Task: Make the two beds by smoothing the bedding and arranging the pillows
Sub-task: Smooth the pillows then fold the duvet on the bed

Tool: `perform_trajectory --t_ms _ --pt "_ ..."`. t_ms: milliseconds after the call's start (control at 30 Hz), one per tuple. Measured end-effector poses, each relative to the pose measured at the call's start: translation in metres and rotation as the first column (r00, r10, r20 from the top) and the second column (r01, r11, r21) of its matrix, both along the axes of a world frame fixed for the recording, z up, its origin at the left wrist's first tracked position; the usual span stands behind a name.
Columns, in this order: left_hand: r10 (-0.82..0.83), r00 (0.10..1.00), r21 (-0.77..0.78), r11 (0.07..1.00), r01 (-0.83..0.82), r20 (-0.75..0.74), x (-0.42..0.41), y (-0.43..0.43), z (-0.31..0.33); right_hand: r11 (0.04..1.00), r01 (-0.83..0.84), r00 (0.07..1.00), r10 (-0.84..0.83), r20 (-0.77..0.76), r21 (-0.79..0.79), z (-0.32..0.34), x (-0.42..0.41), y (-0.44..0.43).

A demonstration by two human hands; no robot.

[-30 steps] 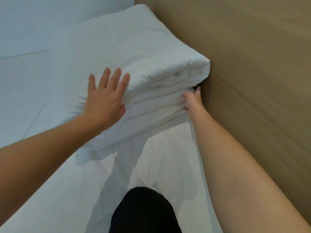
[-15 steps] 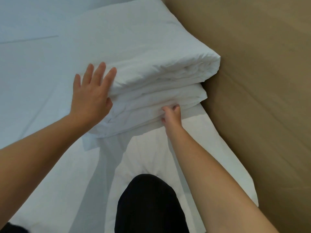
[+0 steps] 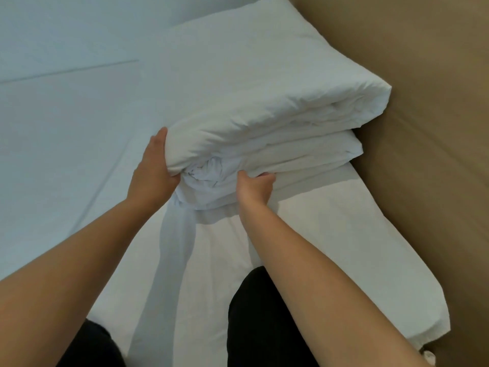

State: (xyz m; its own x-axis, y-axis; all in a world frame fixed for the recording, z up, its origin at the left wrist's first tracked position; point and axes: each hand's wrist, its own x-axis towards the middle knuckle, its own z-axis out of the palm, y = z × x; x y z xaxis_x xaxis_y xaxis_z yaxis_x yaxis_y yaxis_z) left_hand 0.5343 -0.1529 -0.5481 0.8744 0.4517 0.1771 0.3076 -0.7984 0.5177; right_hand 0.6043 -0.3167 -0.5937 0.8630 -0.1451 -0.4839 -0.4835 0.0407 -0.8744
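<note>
A thick folded white duvet (image 3: 264, 107) lies on the white bed sheet (image 3: 66, 128), its far right corner against the wall. My left hand (image 3: 152, 173) grips the near left corner of the top fold, fingers tucked under it. My right hand (image 3: 255, 188) pinches the lower layers at the duvet's near edge. Between the two hands the layers bunch into a crumpled knot (image 3: 209, 170). No pillow is in view.
A tan wooden wall panel (image 3: 423, 128) runs along the bed's right side. The mattress corner (image 3: 412, 321) ends at the lower right. My knees in black trousers (image 3: 264, 321) rest on the bed. A seam (image 3: 68, 71) crosses the sheet at upper left.
My left hand went from resting flat on the duvet's top to gripping its near left corner. My right hand slid left along the near edge and now pinches the lower layers.
</note>
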Motion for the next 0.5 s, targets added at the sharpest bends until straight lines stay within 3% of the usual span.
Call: perform_trajectory --t_ms 67,133,233,300,367,500 --pt "0.007 1.000 -0.023 1.000 -0.007 -0.017 0.001 0.000 0.003 0.991 0.118 0.990 -0.113 0.081 -0.059 0.005 -0.005 0.003" --pt "-0.003 1.000 -0.026 1.000 0.003 -0.027 0.002 0.002 0.005 0.997 0.055 0.996 -0.052 0.079 -0.045 0.008 -0.011 0.009" --pt "-0.007 0.999 -0.015 1.000 0.007 -0.031 0.002 0.002 0.006 0.963 -0.049 0.977 0.102 -0.187 0.266 0.011 -0.007 0.026" --pt "0.002 1.000 -0.015 1.000 -0.002 -0.016 0.001 0.000 0.004 0.927 -0.051 0.937 0.174 -0.305 0.371 0.016 0.001 0.033" --pt "0.045 0.999 -0.053 0.998 -0.046 -0.020 0.002 -0.004 0.002 0.931 -0.077 0.904 0.216 -0.369 0.357 0.018 0.010 0.035" --pt "0.122 0.992 -0.074 0.990 -0.123 -0.024 0.007 -0.012 0.001 0.920 -0.292 0.836 0.379 -0.396 0.262 0.022 0.014 0.035"
